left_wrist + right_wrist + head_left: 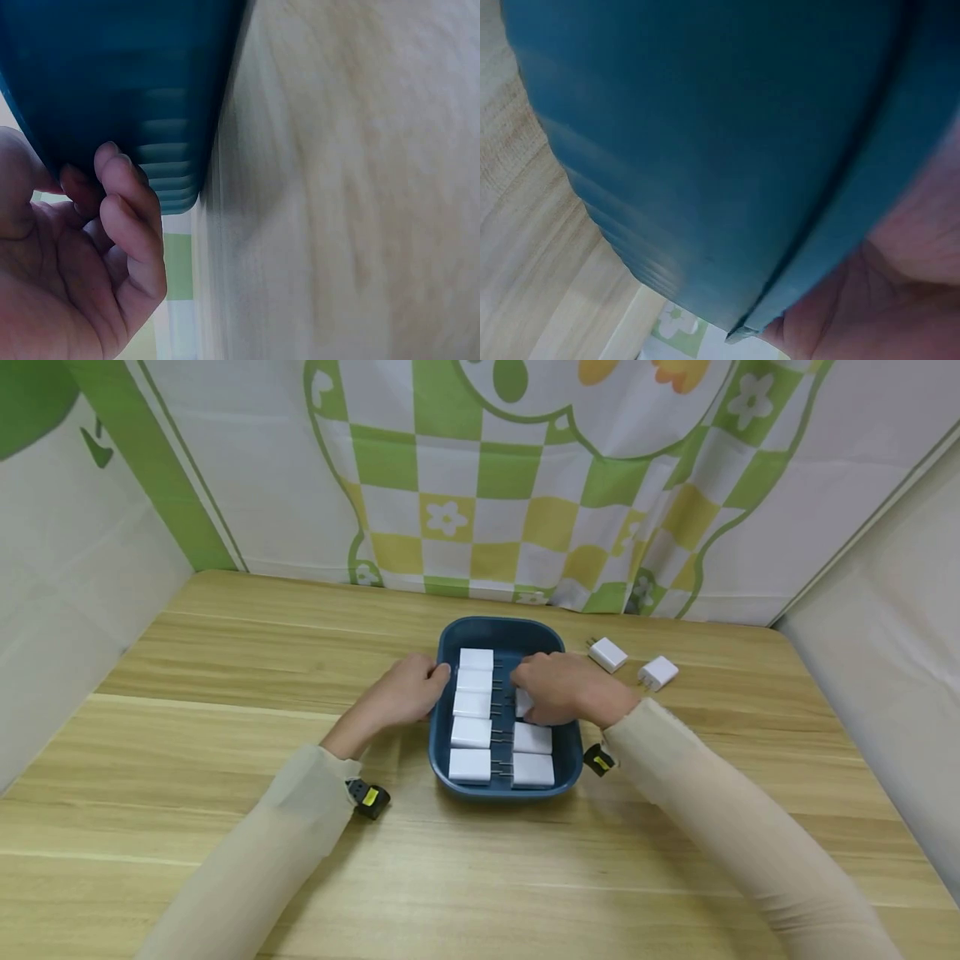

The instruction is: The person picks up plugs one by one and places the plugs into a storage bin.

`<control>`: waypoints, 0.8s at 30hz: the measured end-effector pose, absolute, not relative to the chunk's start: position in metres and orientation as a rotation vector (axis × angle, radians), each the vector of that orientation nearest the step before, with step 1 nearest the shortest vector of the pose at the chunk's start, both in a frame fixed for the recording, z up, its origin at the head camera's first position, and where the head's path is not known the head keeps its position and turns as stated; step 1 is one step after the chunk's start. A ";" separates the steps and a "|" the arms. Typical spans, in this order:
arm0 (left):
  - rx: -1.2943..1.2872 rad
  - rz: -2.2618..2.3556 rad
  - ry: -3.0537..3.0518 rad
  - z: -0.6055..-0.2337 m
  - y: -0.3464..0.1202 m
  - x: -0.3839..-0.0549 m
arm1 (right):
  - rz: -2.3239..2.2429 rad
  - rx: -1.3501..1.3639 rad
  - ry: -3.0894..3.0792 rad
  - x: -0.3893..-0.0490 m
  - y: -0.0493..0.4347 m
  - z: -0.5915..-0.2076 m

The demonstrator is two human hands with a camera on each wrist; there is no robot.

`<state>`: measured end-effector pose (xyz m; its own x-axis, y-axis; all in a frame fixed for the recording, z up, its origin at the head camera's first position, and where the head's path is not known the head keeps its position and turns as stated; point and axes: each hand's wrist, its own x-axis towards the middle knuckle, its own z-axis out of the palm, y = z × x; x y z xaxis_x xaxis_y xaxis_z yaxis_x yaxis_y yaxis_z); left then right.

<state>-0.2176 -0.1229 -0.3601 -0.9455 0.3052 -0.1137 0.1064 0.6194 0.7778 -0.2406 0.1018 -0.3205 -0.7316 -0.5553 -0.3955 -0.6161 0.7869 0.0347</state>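
Observation:
A dark blue plastic basket [507,793] stands on the table. Inside, several white charger plugs [471,732] form a column at the left, prongs pointing right. Two more white charger plugs [532,768] lie at the near right, prongs pointing left. My left hand [411,687] grips the basket's left rim; in the left wrist view its fingers [135,225] curl against the outer wall. My right hand [558,687] reaches over the right rim and holds another white charger plug [522,702], mostly hidden beneath it. The right wrist view shows mainly the basket's ribbed outer side [705,150].
Two loose white charger plugs, one nearer the basket [608,655] and one farther right [658,673], lie on the wooden table [480,877] behind the right wrist. A checkered green, yellow and white curtain [495,510] hangs along the back edge.

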 end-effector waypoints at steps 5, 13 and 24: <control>0.349 1.232 2.614 -0.361 -0.123 -0.218 | 0.224 -0.905 2.612 -0.240 0.102 -0.322; 0.355 1.230 2.620 -0.361 -0.124 -0.217 | 0.223 -0.907 2.612 -0.241 0.101 -0.325; 0.347 1.224 2.623 -0.362 -0.124 -0.218 | 0.171 -0.909 2.584 -0.242 0.103 -0.319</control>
